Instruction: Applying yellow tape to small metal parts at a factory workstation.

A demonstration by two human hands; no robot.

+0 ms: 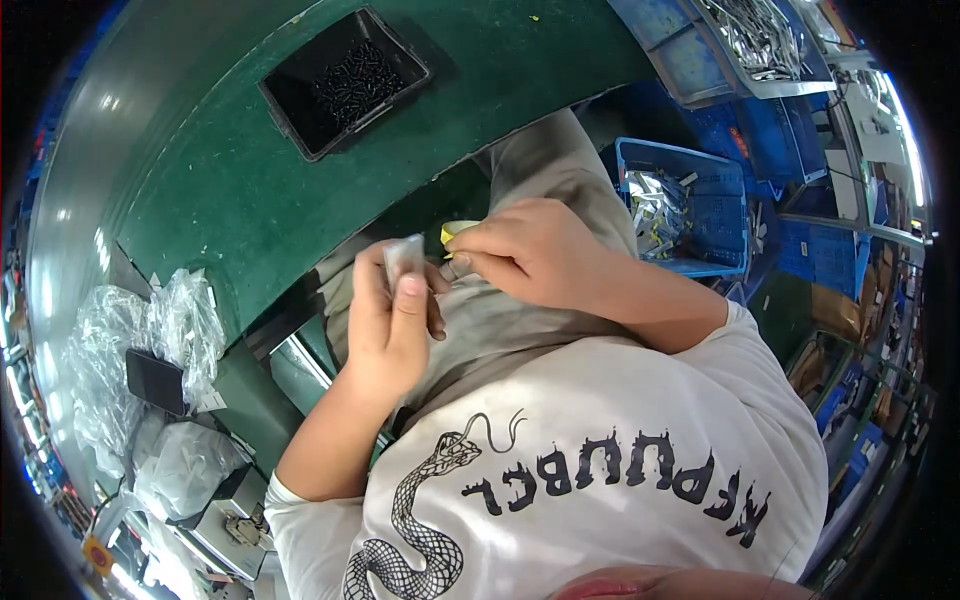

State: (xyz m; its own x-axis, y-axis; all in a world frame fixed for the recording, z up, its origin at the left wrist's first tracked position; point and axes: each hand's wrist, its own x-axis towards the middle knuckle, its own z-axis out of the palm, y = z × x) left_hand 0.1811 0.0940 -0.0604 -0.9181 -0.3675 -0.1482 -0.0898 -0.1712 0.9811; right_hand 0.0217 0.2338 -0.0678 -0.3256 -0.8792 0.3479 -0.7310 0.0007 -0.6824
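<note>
Above my lap, my left hand (392, 312) is closed on a small whitish, see-through plastic piece (404, 256), held between thumb and fingers. It looks like a little bag, but blur hides its details. Just to the right, my right hand (535, 248) pinches a small yellow-and-white strip (456, 234) between thumb and forefinger. A narrow gap separates the two held things. Past my hands, on the green table (230, 205), stands a black bin (300, 140) with many small black parts (362, 82) inside.
Clear plastic bags (185, 315) and a dark phone-like slab (155, 381) lie at the left. A blue crate (725, 205) with flat metallic pieces stands at the right. Beyond it, a bin of shiny metal strips (757, 38) sits higher up. The table edge runs just past my knees.
</note>
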